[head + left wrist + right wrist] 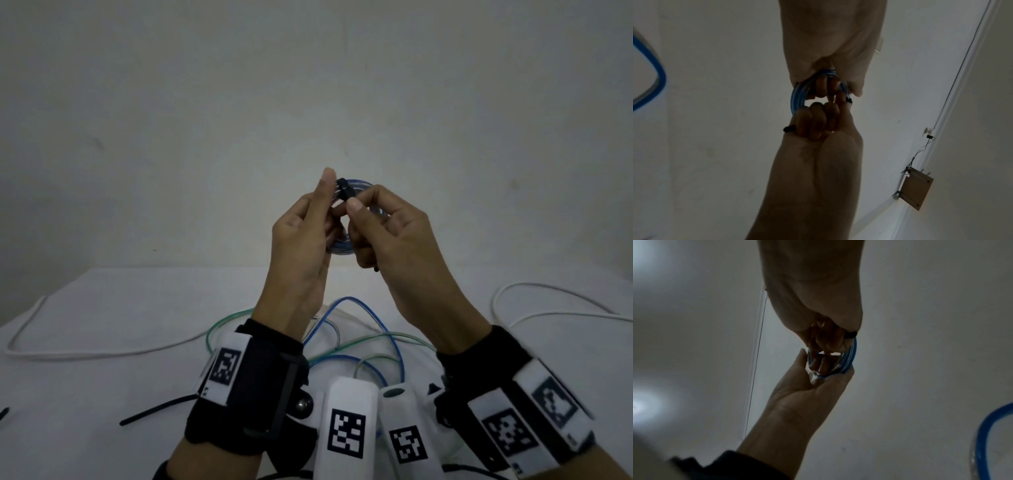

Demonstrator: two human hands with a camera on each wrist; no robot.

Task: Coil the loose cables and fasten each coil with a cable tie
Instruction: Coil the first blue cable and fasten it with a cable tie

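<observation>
1. At the far left of the head view, a white cable (85, 353) trails loose along the worktop (102, 394); a spare black cable tie (154, 413) lies nearer the lower left edge.
2. Left of centre, the left hand (301, 240) is raised above the worktop, its fingers curled through and around the blue coil (342, 245), which it holds in the air.
3. At centre frame, the black cable tie (344, 190) wraps the top of the blue coil, its head between the two thumbs.
4. Right of centre, the right hand (387, 233) pinches the black cable tie at the coil; the tie's tail (376, 269) pokes out below its curled fingers, and the left wrist view shows the same black end beside that fist.
5. Below the hands, loose blue cable (376, 329) and green cable (260, 313) lie tangled on the worktop, with another white cable (548, 301) looping at the right edge.
6. The step in hand appears to be fastening the tie around the first coil. Whether the tail has passed through the head cannot be told.
7. The next move likely calls for a steady pull on the tail while the left hand keeps the loops together, then setting the coil down and starting on the loose cables.
</observation>
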